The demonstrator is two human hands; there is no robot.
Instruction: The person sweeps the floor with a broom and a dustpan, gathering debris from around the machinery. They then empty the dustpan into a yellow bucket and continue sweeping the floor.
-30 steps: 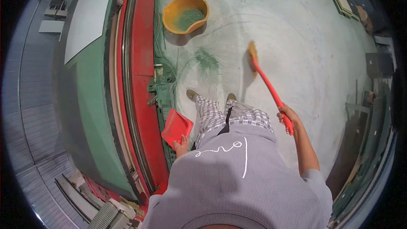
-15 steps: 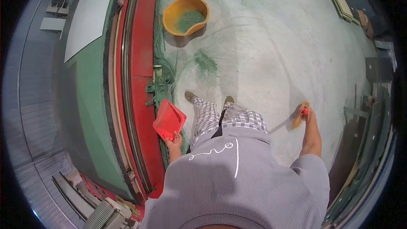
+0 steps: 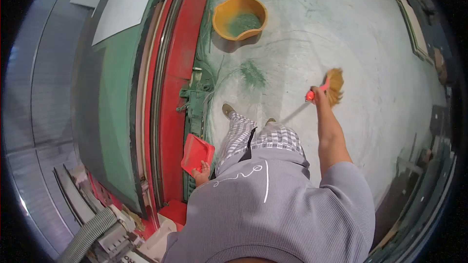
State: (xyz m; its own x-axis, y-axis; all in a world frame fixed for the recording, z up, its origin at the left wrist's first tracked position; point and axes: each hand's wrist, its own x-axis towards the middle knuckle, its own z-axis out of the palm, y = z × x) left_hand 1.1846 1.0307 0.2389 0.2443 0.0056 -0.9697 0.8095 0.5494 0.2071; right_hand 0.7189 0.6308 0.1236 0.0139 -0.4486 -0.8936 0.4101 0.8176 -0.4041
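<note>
My left hand (image 3: 201, 171) grips a red dustpan (image 3: 199, 153) by its handle, low at my left side, beside the red machine rail. Out in front on the right, my right hand (image 3: 318, 96) is closed round the red handle of a hand broom (image 3: 335, 86), whose tan bristles fan out over the floor. Ahead of my feet lies a patch of green dust (image 3: 253, 74). Farther forward stands a yellow tub (image 3: 222, 19) with a cut-down rim, green dust gathered inside it.
On the left runs a long machine with a red side (image 3: 176, 53) and a green bed (image 3: 119, 73), a white sheet (image 3: 127, 5) lying on top. Green-dusted parts (image 3: 196, 102) stick out at its base. A ribbed hose (image 3: 90, 234) sits lower left. Panels (image 3: 409, 24) stand along the right.
My right hand has swung the broom forward and inward from my right side, and its bristles now face the camera more fully. The dustpan has dropped back slightly toward my body.
</note>
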